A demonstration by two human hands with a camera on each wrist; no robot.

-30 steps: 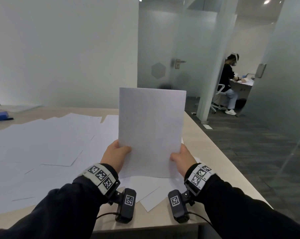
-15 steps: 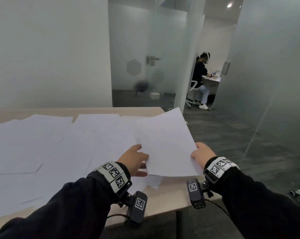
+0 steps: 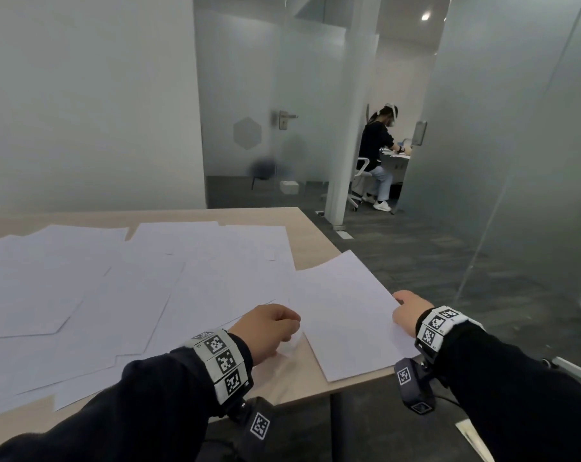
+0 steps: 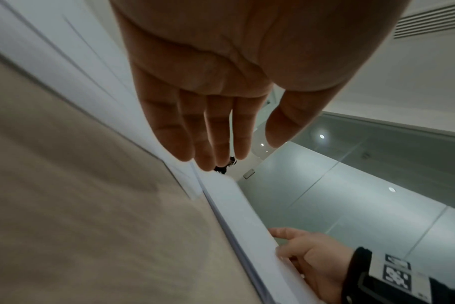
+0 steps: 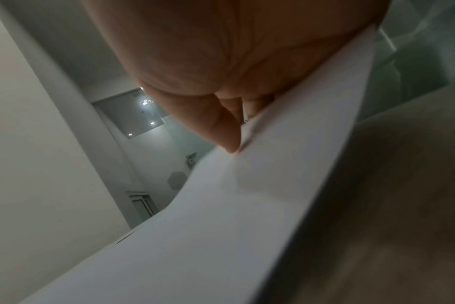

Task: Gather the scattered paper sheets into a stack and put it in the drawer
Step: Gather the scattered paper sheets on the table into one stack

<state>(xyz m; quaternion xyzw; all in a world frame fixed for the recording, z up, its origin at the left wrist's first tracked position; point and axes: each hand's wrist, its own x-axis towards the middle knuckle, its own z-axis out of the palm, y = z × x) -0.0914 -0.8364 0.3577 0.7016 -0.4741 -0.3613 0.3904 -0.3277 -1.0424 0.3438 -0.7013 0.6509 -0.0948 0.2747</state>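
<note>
A thin stack of white paper (image 3: 342, 315) lies flat on the near right corner of the wooden table (image 3: 316, 241), overhanging its edge a little. My right hand (image 3: 407, 311) grips the stack's right edge, thumb on top (image 5: 221, 131) and fingers underneath. In the left wrist view the stack (image 4: 247, 222) shows edge-on with that hand (image 4: 307, 259) on it. My left hand (image 3: 269, 328) hovers at the stack's left side, fingers straight (image 4: 216, 123), holding nothing. Several loose sheets (image 3: 132, 288) cover the table to the left. No drawer is in view.
The table ends just right of the stack; dark floor (image 3: 432, 261) lies beyond. A white pillar (image 3: 346, 128) and frosted glass walls (image 3: 516, 161) stand behind. A person (image 3: 377, 155) sits at a desk in the far room.
The stack, held upright in both hands a second ago, has been laid flat at the table's right corner. My left hand has let go of it. My view has turned right.
</note>
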